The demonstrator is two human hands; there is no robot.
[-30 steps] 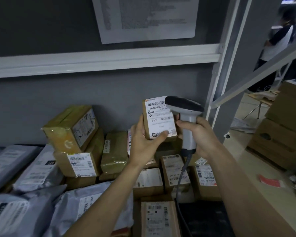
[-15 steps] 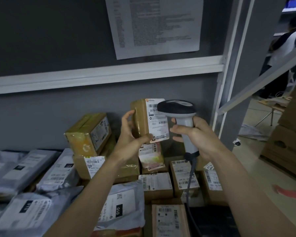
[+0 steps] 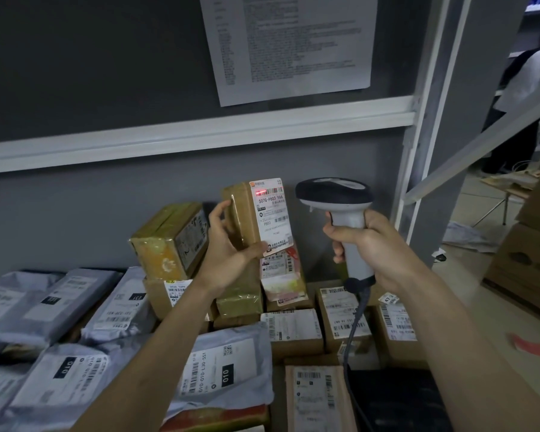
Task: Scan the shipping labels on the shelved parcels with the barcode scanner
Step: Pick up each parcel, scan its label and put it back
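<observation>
At centre, above the shelf, the left hand (image 3: pixel 228 257) grips a small brown box (image 3: pixel 245 219) upright, thumb across its lower edge, fingers behind. Its white label (image 3: pixel 273 215) faces three o'clock, a red glow on the top barcode. At three o'clock, apart from it, the right hand (image 3: pixel 368 247) wraps the grey scanner (image 3: pixel 340 210) handle, its dark head toward the label. Below lie taped boxes (image 3: pixel 170 241) and grey mailer bags (image 3: pixel 228 372). At twelve o'clock, a printed sheet (image 3: pixel 290 45) hangs on the grey wall (image 3: pixel 91 57).
</observation>
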